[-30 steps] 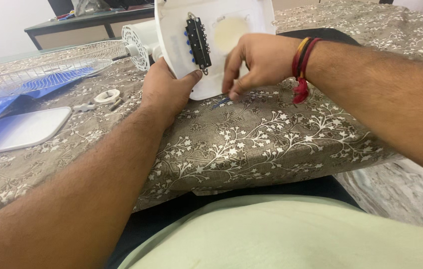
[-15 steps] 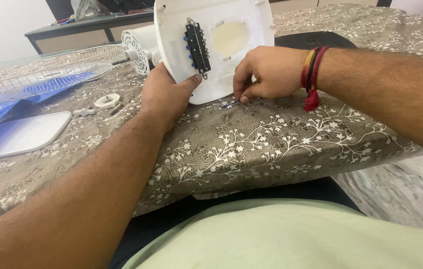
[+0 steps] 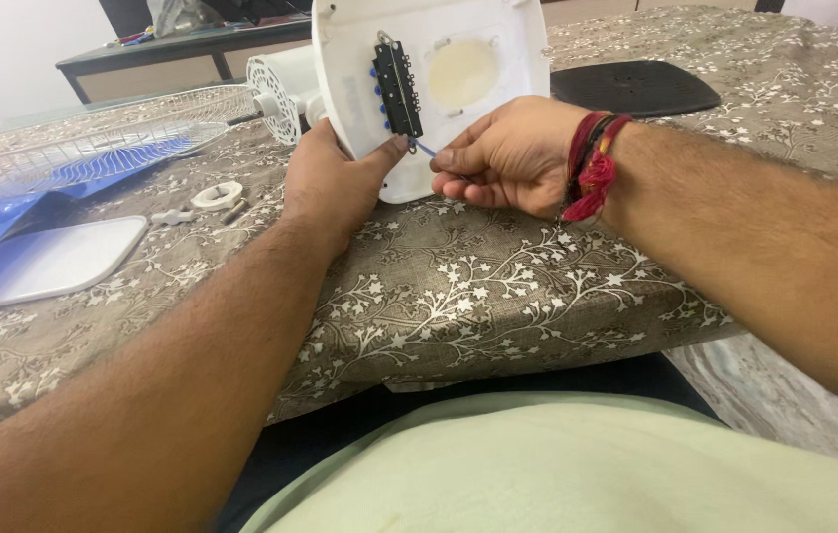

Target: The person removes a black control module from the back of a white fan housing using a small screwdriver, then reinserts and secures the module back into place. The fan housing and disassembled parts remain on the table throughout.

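Steadying white fan base [image 3: 439, 89] upright with left hand [image 3: 335, 183], clenched on edge; pinching thin blue wire [image 3: 426, 149] with right hand [image 3: 503, 158] beside black switch block [image 3: 397, 89].

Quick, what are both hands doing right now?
Left hand: closed on the white fan base, steadying it.
Right hand: fingers pinching a thin blue wire.

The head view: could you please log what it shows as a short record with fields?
Left hand: steadies the lower edge of the white panel, thumb by the black switch block
Right hand: pinches a thin blue wire running from the block's lower end
Wrist: red thread bands
Surface: table with floral cloth
Left of panel: wire fan guard, blue blade, white ring
Behind: black grille piece
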